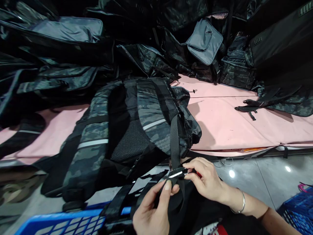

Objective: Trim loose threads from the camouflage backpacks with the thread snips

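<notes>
A dark camouflage backpack (124, 130) lies with its padded shoulder straps and mesh back facing up. A black webbing strap (174, 140) runs down from its right side to my hands. My left hand (155, 205) is closed, pinching the lower webbing between thumb and fingers. Just above it, my right hand (205, 178) grips a small dark piece with a bright, blade-like strip (176, 175). A bit of red shows behind the right fingers. That piece lies across the webbing; its exact kind is partly hidden by my fingers.
A pink-covered table (227, 120) carries the backpack and several other dark bags, including an open one with a grey lining (205, 42). Below are a blue basket (63, 222) at left and a blue crate (298, 205) at right, on a grey tiled floor (246, 173).
</notes>
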{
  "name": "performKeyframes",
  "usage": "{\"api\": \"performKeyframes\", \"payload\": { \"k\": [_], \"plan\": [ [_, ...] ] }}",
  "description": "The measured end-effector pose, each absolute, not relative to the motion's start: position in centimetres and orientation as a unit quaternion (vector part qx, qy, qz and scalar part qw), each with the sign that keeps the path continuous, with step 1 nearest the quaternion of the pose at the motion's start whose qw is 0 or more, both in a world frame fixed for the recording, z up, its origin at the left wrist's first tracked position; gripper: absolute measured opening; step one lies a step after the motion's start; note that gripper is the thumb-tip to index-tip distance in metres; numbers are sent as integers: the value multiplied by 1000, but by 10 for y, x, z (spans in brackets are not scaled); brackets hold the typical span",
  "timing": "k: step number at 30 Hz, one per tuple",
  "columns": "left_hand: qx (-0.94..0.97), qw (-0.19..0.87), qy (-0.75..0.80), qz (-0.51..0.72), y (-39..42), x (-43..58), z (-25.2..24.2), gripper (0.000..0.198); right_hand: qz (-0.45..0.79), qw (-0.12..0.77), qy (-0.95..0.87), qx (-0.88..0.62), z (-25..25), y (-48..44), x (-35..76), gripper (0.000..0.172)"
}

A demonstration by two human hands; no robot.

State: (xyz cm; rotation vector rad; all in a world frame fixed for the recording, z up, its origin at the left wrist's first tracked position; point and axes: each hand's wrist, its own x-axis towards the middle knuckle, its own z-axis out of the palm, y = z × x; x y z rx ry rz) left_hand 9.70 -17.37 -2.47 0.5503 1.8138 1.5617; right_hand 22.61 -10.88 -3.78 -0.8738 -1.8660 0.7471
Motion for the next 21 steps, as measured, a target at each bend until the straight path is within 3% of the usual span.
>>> {"api": "performKeyframes", "payload": {
  "k": [12,21],
  "plan": [
    [125,388,670,620,-167,93,-22,31,295,479,-748,-354,-39,-103,234,11],
    [175,350,693,605,-171,91,-27,32,235,386,-842,-294,-35,-98,249,15]
  ]
}}
